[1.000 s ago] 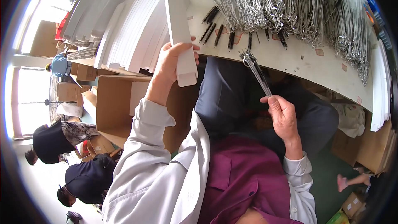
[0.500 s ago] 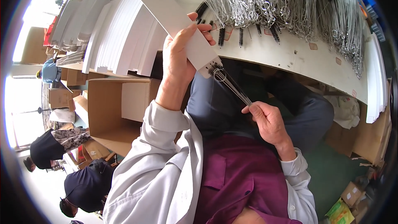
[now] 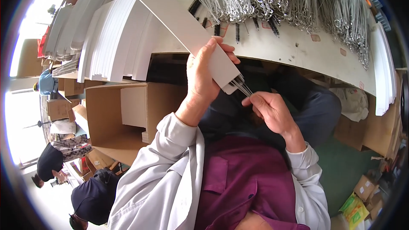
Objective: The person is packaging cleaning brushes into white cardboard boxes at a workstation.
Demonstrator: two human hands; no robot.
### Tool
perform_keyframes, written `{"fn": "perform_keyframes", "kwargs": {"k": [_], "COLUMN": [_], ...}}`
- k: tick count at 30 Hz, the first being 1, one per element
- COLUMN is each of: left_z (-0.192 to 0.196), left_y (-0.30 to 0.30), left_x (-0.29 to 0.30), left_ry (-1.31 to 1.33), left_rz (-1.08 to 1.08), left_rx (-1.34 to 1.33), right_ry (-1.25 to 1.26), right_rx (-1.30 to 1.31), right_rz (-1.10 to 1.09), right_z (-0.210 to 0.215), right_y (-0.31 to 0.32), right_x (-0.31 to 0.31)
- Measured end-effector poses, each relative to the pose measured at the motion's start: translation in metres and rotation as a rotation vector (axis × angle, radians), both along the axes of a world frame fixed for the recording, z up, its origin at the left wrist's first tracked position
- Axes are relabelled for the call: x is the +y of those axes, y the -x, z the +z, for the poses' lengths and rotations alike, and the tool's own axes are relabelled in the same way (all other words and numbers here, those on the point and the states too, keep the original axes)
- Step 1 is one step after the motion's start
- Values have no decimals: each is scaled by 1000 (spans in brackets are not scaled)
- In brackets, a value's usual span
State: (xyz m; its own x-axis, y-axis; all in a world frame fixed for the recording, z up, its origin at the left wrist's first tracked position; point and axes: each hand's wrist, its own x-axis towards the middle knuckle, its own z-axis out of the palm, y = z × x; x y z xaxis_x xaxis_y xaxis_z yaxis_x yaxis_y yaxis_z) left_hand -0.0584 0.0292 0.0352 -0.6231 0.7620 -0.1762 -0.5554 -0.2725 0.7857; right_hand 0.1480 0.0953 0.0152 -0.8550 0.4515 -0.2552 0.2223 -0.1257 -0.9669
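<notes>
My left hand (image 3: 200,76) is wrapped around a long, narrow white carton (image 3: 183,27), tilted with its open end toward my right hand. An open flap hangs at that lower end. My right hand (image 3: 272,110) pinches the wire stems of a bundle of brushes (image 3: 243,86). Most of the bundle is inside the carton; only short lengths of wire show between its mouth and my fingers. On the table beyond lies a big heap of wire-handled brushes (image 3: 272,2) with looped ends, some black bristle heads (image 3: 237,34) pointing toward me.
The pale table (image 3: 306,53) has its front edge just past my hands. Stacked white cartons (image 3: 113,38) fill its left side, and more white cartons (image 3: 385,72) stand at the right. An open cardboard box (image 3: 115,138) sits left of my lap. Other people (image 3: 93,196) are at the far left.
The brushes have slid into the carton: their bristles and loops showed outside before and are now hidden. My right hand has moved up to the carton's mouth; the carton has shifted right and down.
</notes>
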Motion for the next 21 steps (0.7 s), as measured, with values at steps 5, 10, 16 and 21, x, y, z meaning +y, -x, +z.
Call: {"fn": "perform_keyframes", "kwargs": {"k": [5, 10, 16, 21], "left_z": [-14, -28, 26, 51], "left_y": [-33, -38, -42, -46], "left_x": [0, -7, -49, -30], "left_ry": [27, 92, 447, 177], "left_rz": [-76, -169, -689, -473], "left_rx": [-19, 174, 1049, 1882], "right_ry": [9, 152, 17, -140], "right_rx": [79, 74, -2, -87], "right_rz": [-51, -13, 43, 127], "right_z": [3, 3, 10, 16], "right_y": [17, 15, -21, -39], "right_x": [12, 28, 58, 70]}}
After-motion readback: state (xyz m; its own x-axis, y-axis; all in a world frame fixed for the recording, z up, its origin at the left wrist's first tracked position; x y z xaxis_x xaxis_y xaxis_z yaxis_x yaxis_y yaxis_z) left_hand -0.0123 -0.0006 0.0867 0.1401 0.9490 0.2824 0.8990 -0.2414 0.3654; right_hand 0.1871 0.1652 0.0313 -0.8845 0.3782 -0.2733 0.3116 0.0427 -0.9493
